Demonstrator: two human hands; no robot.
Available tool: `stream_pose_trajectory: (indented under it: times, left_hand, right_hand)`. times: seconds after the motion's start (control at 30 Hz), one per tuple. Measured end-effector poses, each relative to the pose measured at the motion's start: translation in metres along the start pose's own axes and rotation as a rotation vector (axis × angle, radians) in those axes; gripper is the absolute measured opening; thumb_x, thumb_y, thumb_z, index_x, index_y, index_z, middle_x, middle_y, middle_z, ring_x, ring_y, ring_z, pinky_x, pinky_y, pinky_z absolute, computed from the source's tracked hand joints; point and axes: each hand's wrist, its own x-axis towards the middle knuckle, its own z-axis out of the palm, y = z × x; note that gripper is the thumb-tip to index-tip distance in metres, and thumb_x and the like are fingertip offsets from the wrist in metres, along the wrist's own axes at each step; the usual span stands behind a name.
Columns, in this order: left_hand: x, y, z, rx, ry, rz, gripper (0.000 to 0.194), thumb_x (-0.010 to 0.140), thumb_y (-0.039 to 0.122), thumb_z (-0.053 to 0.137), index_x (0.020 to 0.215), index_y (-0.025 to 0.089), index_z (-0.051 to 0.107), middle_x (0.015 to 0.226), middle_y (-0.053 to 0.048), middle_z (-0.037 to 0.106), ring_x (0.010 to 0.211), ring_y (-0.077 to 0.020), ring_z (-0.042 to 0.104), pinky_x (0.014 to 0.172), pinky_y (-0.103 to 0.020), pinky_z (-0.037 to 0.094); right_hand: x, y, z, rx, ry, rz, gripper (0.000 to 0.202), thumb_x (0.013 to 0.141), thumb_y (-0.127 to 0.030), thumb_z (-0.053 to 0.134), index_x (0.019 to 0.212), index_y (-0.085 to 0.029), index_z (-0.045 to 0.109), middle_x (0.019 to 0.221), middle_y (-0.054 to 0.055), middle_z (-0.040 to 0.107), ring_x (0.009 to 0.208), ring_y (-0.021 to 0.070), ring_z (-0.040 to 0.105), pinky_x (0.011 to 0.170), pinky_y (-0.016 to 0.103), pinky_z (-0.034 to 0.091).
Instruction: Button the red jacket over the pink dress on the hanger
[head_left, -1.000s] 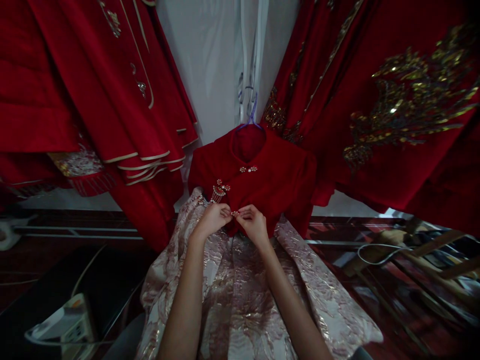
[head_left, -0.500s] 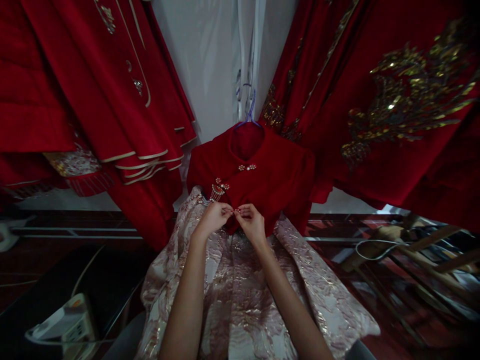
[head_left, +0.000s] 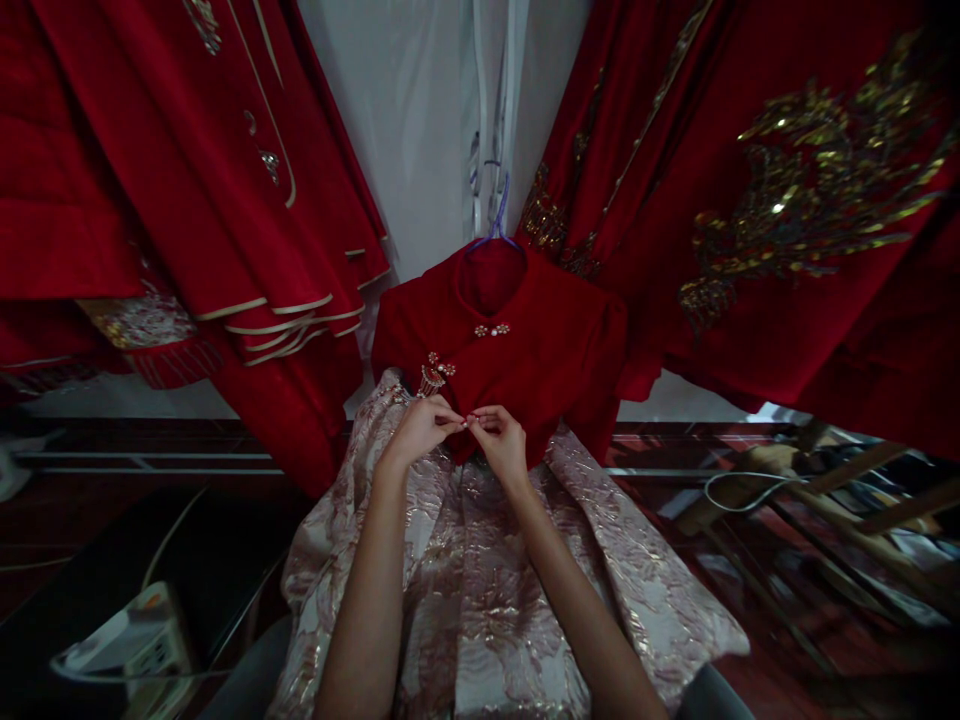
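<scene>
A red short-sleeved top point(head_left: 540, 320) hangs before me on a blue hanger point(head_left: 501, 215). Its collar carries a pearl-like clasp point(head_left: 492, 330), and a fan-shaped beaded ornament point(head_left: 433, 374) with tassels sits lower on its left side. My left hand point(head_left: 425, 428) pinches at the front of the top, below the ornament. Fingertip to fingertip with it, my right hand point(head_left: 501, 442) pinches too. Something tiny and pale shows between the fingertips, too small to name. A shiny pink-and-silver brocade garment point(head_left: 495, 600) spreads beneath both forearms.
Red garments with pale trim point(head_left: 277, 250) hang at left, and a red garment with gold sequin embroidery point(head_left: 795, 200) hangs at right. A power strip point(head_left: 154, 645) lies on a black surface point(head_left: 67, 600) at lower left. Wooden bars point(head_left: 847, 470) stand at right.
Both hands stay pinched together at the same spot on the red top, with only slight finger movement. The whole view has shifted a little.
</scene>
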Motion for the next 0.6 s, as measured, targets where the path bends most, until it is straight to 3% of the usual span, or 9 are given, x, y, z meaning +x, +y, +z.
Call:
stream_pose_trajectory:
  times: [0.13,0.23,0.4,0.5,0.6]
  left_hand:
    - [0.001,-0.002,0.002,-0.007,0.035,-0.023,0.014,0.076,0.022,0.065,0.087,0.017,0.072,0.084,-0.004,0.063,0.073,-0.0121,0.058,0.067,-0.024,0.046]
    - [0.000,-0.001,0.001,0.014,0.072,-0.065,0.023,0.071,0.015,0.067,0.094,0.017,0.066,0.086,-0.002,0.062,0.070,-0.0109,0.057,0.066,-0.023,0.046]
    - [-0.001,0.003,0.001,0.079,0.022,-0.033,0.016,0.069,0.016,0.069,0.084,0.018,0.064,0.077,0.000,0.059,0.068,-0.0112,0.055,0.063,-0.023,0.043]
    - [0.000,0.005,0.004,0.139,0.024,-0.029,0.014,0.067,0.018,0.072,0.079,0.018,0.064,0.077,0.000,0.057,0.070,-0.0121,0.055,0.064,-0.023,0.042]
    - [0.002,0.005,0.007,0.167,0.043,-0.018,0.012,0.068,0.021,0.072,0.077,0.018,0.064,0.076,0.000,0.057,0.070,-0.0126,0.055,0.064,-0.024,0.042]
  right_hand:
    - [0.004,0.002,-0.002,-0.002,0.011,0.016,0.025,0.077,-0.039,0.062,0.090,-0.018,0.061,0.080,0.004,0.066,0.070,0.0145,0.063,0.065,0.027,0.055]
    - [0.005,0.003,-0.007,-0.019,0.094,0.042,0.028,0.080,-0.042,0.058,0.095,-0.019,0.059,0.085,0.005,0.067,0.070,0.0148,0.064,0.063,0.028,0.055]
    - [0.004,-0.004,-0.015,-0.098,0.201,0.007,0.022,0.084,-0.038,0.052,0.094,-0.020,0.056,0.082,0.003,0.064,0.065,0.0133,0.060,0.062,0.027,0.054]
    - [0.002,-0.006,-0.013,-0.113,0.168,-0.040,0.017,0.083,-0.033,0.052,0.091,-0.019,0.057,0.080,0.003,0.064,0.067,0.0130,0.060,0.065,0.026,0.053]
    - [0.000,-0.002,-0.009,-0.100,0.046,-0.055,0.017,0.079,-0.030,0.056,0.091,-0.018,0.059,0.083,0.004,0.065,0.072,0.0136,0.061,0.068,0.026,0.053]
